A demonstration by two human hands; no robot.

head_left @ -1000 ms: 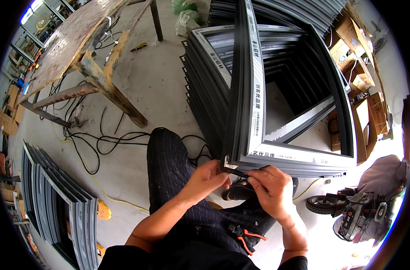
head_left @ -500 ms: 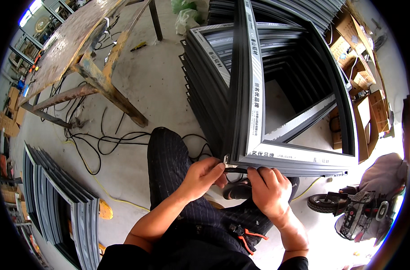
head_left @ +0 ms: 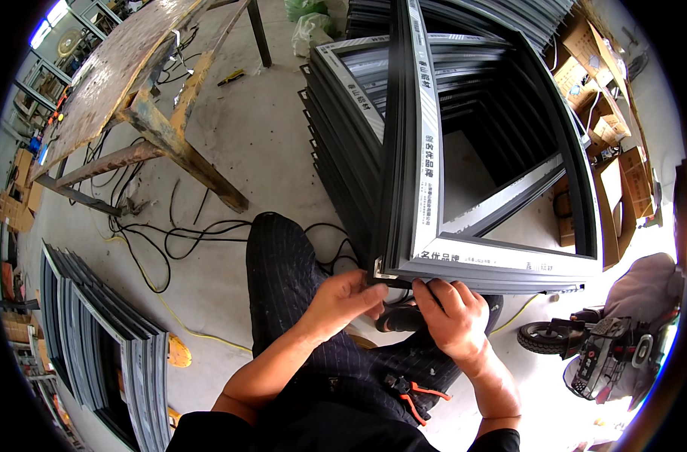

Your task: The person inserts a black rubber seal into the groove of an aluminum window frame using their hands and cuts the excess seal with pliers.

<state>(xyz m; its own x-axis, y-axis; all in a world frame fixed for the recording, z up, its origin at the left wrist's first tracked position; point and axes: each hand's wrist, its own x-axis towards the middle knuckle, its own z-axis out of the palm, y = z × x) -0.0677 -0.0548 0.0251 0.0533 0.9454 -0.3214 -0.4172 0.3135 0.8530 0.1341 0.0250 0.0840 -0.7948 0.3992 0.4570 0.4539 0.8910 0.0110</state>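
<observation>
A dark grey window frame (head_left: 432,188) with white protective film stands tilted before me, its near corner just above my hands. My left hand (head_left: 342,305) is closed, thumb and fingers pinched together just below that corner. My right hand (head_left: 453,315) has its fingers curled against the underside of the frame's near edge. A thin black strip (head_left: 401,285), perhaps a rubber seal, runs between the two hands along that edge. Its ends are hidden by my fingers. Pliers with orange handles (head_left: 417,399) lie on my lap.
More frames (head_left: 336,143) are stacked behind, and another stack (head_left: 106,331) stands at the lower left. A worn workbench (head_left: 125,68) is at the upper left, with black cables (head_left: 166,241) on the floor. Cardboard boxes (head_left: 607,188) and a wheeled vehicle (head_left: 584,346) are on the right.
My left hand has shifted slightly right and down, leaving the frame's corner more exposed. Less of the black strip shows between the hands. My right hand has hardly moved.
</observation>
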